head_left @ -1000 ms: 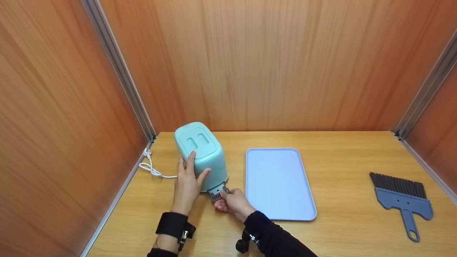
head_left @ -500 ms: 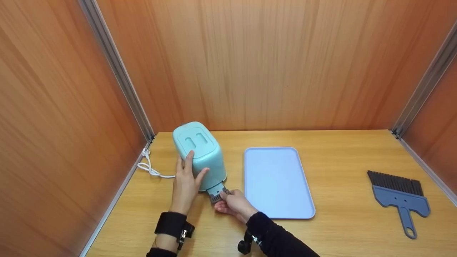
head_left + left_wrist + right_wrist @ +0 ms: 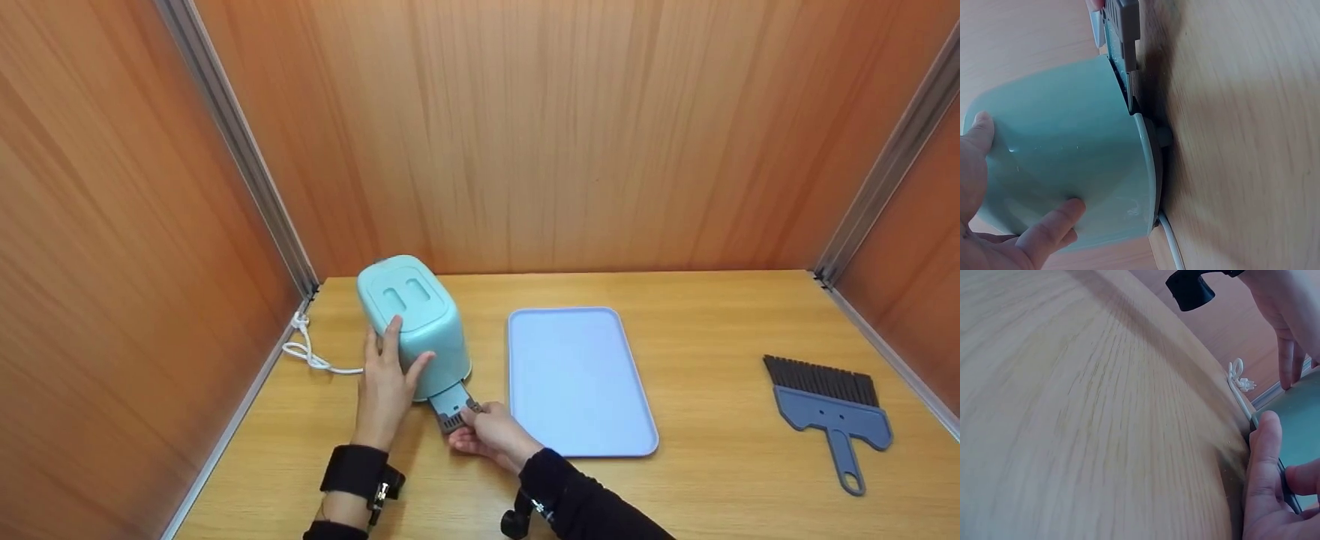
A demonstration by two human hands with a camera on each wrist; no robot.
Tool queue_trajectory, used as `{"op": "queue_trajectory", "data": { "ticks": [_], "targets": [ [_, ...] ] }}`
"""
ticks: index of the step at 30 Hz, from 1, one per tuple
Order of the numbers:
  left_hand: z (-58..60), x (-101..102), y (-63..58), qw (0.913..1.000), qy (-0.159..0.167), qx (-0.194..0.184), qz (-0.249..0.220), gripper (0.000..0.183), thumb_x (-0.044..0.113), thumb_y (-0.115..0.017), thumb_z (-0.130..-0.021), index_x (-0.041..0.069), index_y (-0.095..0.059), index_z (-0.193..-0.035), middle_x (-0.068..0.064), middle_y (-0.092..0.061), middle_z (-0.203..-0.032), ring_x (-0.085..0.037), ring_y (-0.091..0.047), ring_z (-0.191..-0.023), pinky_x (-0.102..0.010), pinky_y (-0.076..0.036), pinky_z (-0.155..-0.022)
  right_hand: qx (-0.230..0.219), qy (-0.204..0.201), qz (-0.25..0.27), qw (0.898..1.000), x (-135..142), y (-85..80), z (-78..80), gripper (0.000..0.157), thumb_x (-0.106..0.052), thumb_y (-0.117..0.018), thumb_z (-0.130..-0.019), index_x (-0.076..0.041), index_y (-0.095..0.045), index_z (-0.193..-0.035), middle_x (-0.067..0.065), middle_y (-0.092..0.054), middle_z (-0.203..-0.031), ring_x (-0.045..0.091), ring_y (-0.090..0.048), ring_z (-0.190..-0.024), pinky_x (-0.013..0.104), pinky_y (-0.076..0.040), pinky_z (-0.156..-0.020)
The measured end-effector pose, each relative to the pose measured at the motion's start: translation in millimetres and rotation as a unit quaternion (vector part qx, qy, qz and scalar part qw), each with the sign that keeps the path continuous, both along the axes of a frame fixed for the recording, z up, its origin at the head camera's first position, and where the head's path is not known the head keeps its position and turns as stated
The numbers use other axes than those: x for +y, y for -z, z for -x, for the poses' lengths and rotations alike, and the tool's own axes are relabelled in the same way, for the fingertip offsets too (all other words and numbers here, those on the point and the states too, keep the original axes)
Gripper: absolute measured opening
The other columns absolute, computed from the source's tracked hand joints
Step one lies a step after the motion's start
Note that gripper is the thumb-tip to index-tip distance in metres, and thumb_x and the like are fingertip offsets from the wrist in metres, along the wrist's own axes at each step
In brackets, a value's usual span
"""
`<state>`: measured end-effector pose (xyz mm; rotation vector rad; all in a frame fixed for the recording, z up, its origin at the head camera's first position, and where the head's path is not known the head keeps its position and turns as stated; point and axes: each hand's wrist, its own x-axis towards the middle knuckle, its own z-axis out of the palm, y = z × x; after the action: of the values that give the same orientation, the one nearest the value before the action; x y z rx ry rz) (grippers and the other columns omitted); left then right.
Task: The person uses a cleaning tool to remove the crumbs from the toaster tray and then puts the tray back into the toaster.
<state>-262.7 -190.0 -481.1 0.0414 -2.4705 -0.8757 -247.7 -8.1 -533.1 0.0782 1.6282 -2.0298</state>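
Note:
A mint-green toaster [image 3: 439,341] stands at the left of the table, its lid [image 3: 411,294] marked by two recessed slots. From the bottom of its near end juts a crumb tray [image 3: 448,399] with a grey slotted handle. My right hand [image 3: 496,433] pinches that handle between thumb and fingers; in the right wrist view the thumb [image 3: 1304,477] lies over the edge. My left hand [image 3: 384,397] rests on the toaster with spread, fairly straight fingers, pressing its side and near end. The left wrist view shows the crumb tray [image 3: 1118,53] partly out of its slot.
A light blue serving tray [image 3: 581,382] lies right of the toaster, close to my right hand. Farther right is a blue-grey hand brush [image 3: 829,409] with dark bristles. The toaster's white cord [image 3: 315,360] and plug lie near the left wall panel [image 3: 150,262].
The crumb tray has slid farther out of the toaster toward me, drawn by my right hand. My left hand keeps its hold against the toaster. The head view has shifted slightly.

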Motion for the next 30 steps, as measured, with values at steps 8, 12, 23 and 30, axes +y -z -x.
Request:
{"op": "queue_trajectory", "data": {
  "ticks": [8, 12, 23, 30],
  "targets": [
    [-0.7, -1.5, 1.5, 0.9995, 0.009, 0.029, 0.003, 0.078, 0.038, -0.079, -0.097, 0.015, -0.041, -0.162, -0.037, -0.029, -0.167, -0.055, -0.051, -0.145, -0.062, -0.053, -0.109, -0.01, 0.0, 0.004, 1.0, -0.9, -2.0, -1.7, 0.019, -0.009, -0.046, -0.114, 0.008, -0.051, -0.12, 0.007, -0.066, -0.08, 0.011, -0.069, -0.068, 0.022, -0.063, -0.07],
    [0.3, -2.1, 2.1, 0.9996, 0.006, 0.027, 0.002, 0.077, 0.038, -0.078, -0.098, 0.016, -0.041, -0.162, -0.037, -0.029, -0.167, -0.055, -0.049, -0.146, -0.062, -0.053, -0.11, -0.014, 0.005, 0.006, 1.0, -0.5, -2.1, -3.8, 0.017, -0.009, -0.046, -0.114, 0.007, -0.049, -0.12, 0.008, -0.066, -0.08, 0.011, -0.069, -0.067, 0.023, -0.064, -0.07],
    [-1.5, -2.4, 5.1, 0.9996, 0.0, 0.028, 0.007, 0.079, 0.039, -0.078, -0.097, 0.015, -0.041, -0.162, -0.039, -0.028, -0.167, -0.06, -0.047, -0.145, -0.065, -0.053, -0.108, -0.011, 0.002, 0.014, 1.0, 4.8, 0.5, -14.4, 0.017, -0.008, -0.047, -0.113, 0.007, -0.046, -0.121, 0.009, -0.065, -0.082, 0.012, -0.068, -0.067, 0.023, -0.064, -0.07],
    [0.2, -1.3, 3.8, 0.9997, 0.002, 0.023, 0.009, 0.08, 0.039, -0.078, -0.097, 0.015, -0.04, -0.163, -0.04, -0.028, -0.167, -0.06, -0.048, -0.144, -0.064, -0.054, -0.108, -0.011, -0.002, 0.014, 1.0, 9.9, -0.8, -19.8, 0.019, -0.009, -0.045, -0.114, 0.008, -0.048, -0.122, 0.008, -0.064, -0.083, 0.012, -0.068, -0.068, 0.023, -0.063, -0.07]
  ]
}}
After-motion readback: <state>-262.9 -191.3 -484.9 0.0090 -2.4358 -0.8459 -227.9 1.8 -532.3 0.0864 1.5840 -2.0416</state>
